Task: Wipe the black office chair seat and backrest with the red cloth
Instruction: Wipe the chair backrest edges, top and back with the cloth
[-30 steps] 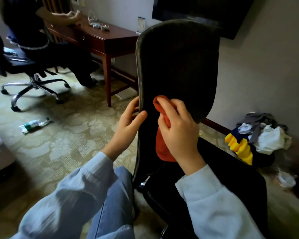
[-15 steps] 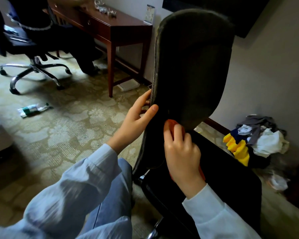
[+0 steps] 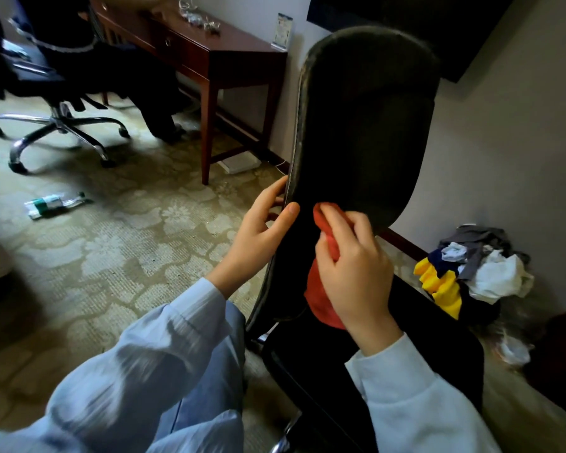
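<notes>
The black office chair's backrest point(image 3: 366, 125) rises upright in the middle of the view, with its seat point(image 3: 422, 348) below to the right. My left hand point(image 3: 258, 237) grips the backrest's left stitched edge, thumb on the front and fingers behind. My right hand point(image 3: 350, 266) presses the red cloth point(image 3: 321, 299) flat against the lower front of the backrest. The cloth shows above my fingertips and hangs below my palm; my hand covers its middle.
A dark wooden desk point(image 3: 229, 53) stands at the back left, and a person sits there on another office chair point(image 3: 56, 125). A plastic bottle point(image 3: 54, 202) lies on the patterned carpet. A pile of clothes with yellow gloves point(image 3: 471, 276) sits by the wall at right.
My right hand slid the red cloth down the backrest, then came back up a little. My left hand kept its grip on the backrest's edge. The view shifted.
</notes>
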### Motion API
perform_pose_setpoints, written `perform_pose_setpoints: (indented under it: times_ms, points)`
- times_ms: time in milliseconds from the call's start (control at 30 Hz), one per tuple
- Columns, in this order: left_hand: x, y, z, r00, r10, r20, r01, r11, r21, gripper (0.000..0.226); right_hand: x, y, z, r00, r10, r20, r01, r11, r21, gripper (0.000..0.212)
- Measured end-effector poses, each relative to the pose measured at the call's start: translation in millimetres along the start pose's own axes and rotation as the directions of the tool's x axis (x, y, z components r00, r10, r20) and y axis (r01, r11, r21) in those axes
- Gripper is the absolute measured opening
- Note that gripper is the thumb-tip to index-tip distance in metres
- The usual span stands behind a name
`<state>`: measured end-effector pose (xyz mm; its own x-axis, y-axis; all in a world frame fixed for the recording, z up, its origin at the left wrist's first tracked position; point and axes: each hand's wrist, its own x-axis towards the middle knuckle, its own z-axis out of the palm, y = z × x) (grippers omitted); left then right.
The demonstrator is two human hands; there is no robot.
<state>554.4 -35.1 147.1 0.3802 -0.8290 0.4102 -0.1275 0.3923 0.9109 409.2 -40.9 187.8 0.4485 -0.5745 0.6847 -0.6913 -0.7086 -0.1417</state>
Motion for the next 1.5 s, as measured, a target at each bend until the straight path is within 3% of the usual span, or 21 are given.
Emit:
perform_pose_setpoints:
  times_ms: [67,233,433,600,733,833,933,1200,1500]
  points:
    - [-1.0,-0.8,-0.5,1.0,0.003,-0.009,-0.003,1.0,0.0,0.056,1.6,-12.1,5.7,0.998,0.052,0.023,-0.053,0.998,0.028,0.042]
    - [-0.6,-6.2,-0.3,1.0,-0.011,-0.026,0.011,1.0,0.002,0.058,-7.0,-34.7,25.9,0.985,0.175,0.011,-0.17,0.97,-0.173,0.043]
    - [-1.5,-9.4,-1.2,1.0,-0.022,-0.01,0.023,1.0,0.013,0.057,-21.3,-40.1,35.2,0.95,0.309,0.046,-0.309,0.951,0.012,0.051]
    - [-2.4,-10.4,-1.9,0.999,-0.039,-0.027,0.039,0.999,0.004,0.058,-25.7,-37.8,35.3,0.929,0.357,0.097,-0.363,0.93,0.057,0.044]
    - [-4.0,-10.2,0.8,0.998,-0.048,-0.043,0.047,0.999,-0.02,0.054,-29.5,-33.7,26.0,0.928,0.34,0.151,-0.354,0.932,0.078,0.046]
    - [-3.8,-8.7,2.3,0.998,-0.036,-0.043,0.036,0.999,-0.016,0.05,-17.7,-33.2,23.1,0.944,0.322,0.069,-0.329,0.925,0.189,0.044]
    - [-5.2,-6.9,2.8,0.999,-0.018,-0.033,0.019,1.0,0.005,0.05,-7.1,-36.5,27.2,0.925,0.373,0.078,-0.38,0.886,0.268,0.044]
    - [-4.2,-7.0,2.1,0.999,-0.022,-0.048,0.021,1.0,-0.014,0.051,-25.4,-38.1,37.7,0.938,0.346,0.026,-0.346,0.924,0.166,0.045]
    - [-5.7,-5.4,3.9,0.999,-0.029,-0.039,0.027,0.999,-0.033,0.054,-15.1,-19.7,22.5,0.992,0.117,-0.055,-0.111,0.988,0.105,0.038]
